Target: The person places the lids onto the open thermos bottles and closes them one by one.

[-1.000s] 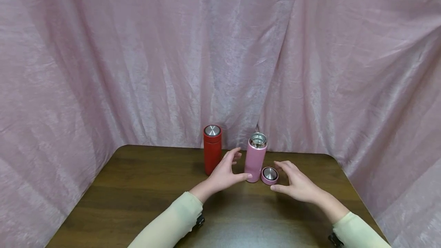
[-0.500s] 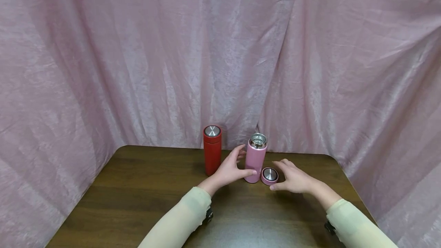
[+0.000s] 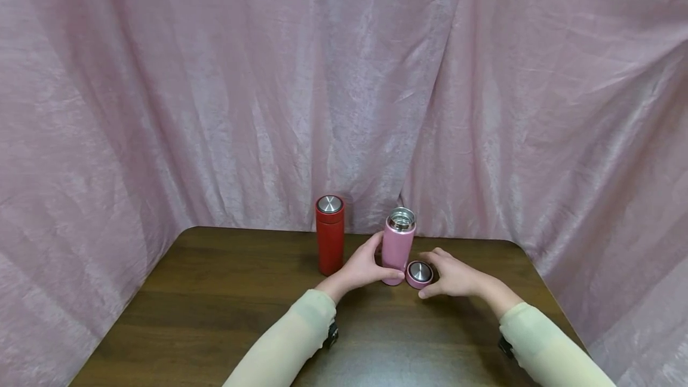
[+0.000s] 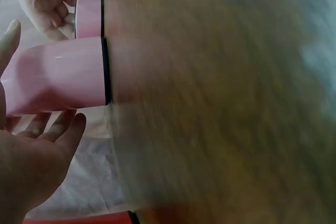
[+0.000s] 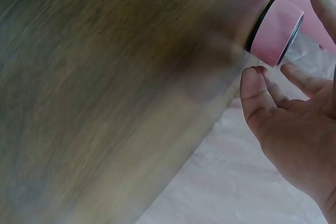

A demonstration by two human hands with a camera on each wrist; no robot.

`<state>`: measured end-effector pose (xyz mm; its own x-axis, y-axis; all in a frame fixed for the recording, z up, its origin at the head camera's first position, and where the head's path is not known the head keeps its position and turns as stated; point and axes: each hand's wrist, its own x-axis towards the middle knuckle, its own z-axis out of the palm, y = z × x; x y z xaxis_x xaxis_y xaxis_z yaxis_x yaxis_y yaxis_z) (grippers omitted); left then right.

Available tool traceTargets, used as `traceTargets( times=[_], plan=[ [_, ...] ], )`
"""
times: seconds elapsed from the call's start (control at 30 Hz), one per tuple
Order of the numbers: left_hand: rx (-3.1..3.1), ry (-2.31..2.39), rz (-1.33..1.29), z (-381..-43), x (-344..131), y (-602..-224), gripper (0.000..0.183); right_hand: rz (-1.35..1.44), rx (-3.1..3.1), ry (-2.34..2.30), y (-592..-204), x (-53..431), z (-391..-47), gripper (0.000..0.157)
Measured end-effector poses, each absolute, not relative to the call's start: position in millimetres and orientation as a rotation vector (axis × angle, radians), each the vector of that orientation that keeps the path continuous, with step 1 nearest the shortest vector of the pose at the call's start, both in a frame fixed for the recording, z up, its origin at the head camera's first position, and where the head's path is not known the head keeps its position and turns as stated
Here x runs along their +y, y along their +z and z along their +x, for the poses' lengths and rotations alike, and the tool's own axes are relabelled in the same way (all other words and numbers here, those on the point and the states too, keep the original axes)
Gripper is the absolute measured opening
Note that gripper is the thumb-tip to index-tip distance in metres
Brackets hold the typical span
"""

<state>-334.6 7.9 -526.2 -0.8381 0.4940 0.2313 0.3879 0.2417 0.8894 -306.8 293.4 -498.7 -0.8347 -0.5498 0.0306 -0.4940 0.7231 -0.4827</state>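
A pink thermos bottle (image 3: 398, 248) stands upright without its lid, its steel mouth uncovered. My left hand (image 3: 365, 266) is around its left side, thumb in front and fingers behind; in the left wrist view the fingers (image 4: 55, 129) lie just beside the bottle wall, and contact is hard to tell. The pink lid (image 3: 420, 275), steel top up, sits on the table right beside the bottle. Around the lid's right side my right hand (image 3: 457, 275) is spread, its thumb and fingers apart from it in the right wrist view.
A red thermos bottle (image 3: 330, 237) with its lid on stands upright to the left of the pink one. Everything rests near the back of a dark wooden table (image 3: 226, 291). Pink curtains (image 3: 258, 106) hang behind and at both sides.
My left hand has moved right and closer around the pink bottle. The right hand has come slightly left and lower around the lid. The bottles and lid have hardly moved.
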Motion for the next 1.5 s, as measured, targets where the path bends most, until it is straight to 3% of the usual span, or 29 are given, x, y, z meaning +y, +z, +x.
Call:
traceTargets(
  times=[0.3,0.97,1.5],
  plan=[
    [2.445,1.592,0.843,-337.1,10.1,-529.2,0.098,-0.825,2.805,-0.718,-508.8,289.9,-311.9,0.099],
    [2.518,1.564,0.769,-333.5,15.0,-525.8,0.086,-0.867,2.878,-0.719,-518.0,291.2,-317.2,0.067],
    [2.517,1.544,0.822,-324.9,1.7,-526.1,0.085,-0.879,2.922,-0.852,-501.5,297.9,-311.8,0.063]
  ],
)
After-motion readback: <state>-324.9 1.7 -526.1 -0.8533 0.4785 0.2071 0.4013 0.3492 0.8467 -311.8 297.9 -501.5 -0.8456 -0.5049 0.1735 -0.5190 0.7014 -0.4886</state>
